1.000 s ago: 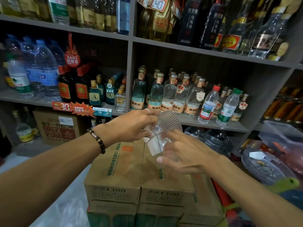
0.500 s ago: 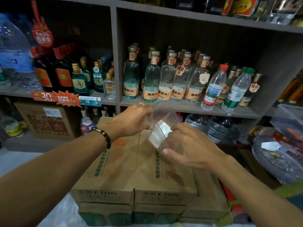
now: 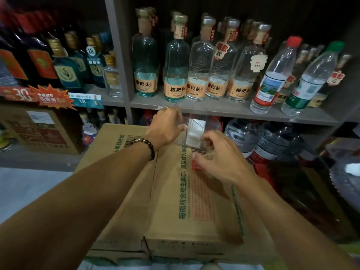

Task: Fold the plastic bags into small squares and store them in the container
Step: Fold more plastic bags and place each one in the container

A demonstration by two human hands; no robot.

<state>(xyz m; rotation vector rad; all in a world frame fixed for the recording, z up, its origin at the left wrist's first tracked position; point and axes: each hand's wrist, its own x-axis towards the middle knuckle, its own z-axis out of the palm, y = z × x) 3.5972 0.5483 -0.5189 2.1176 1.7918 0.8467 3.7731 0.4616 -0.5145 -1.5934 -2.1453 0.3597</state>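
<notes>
A clear, partly folded plastic bag (image 3: 195, 131) with a white patch is held low over the far end of the cardboard boxes (image 3: 194, 201). My left hand (image 3: 167, 127), with a bead bracelet on its wrist, grips the bag's left edge. My right hand (image 3: 218, 154) pinches the bag's right side with curled fingers, its thumb stretched toward me. At the right edge, a dark round container (image 3: 344, 182) is partly in view and blurred.
Shelves (image 3: 214, 110) behind the boxes carry several glass liquor bottles (image 3: 176, 61) and water bottles (image 3: 272, 78). Large water jugs (image 3: 253, 137) stand under the shelf at right. A brown carton (image 3: 37, 129) sits at the left on the grey floor.
Both hands have lowered the bag from mid-air down to the top of the cardboard boxes. The view has tilted down and moved closer to the shelf.
</notes>
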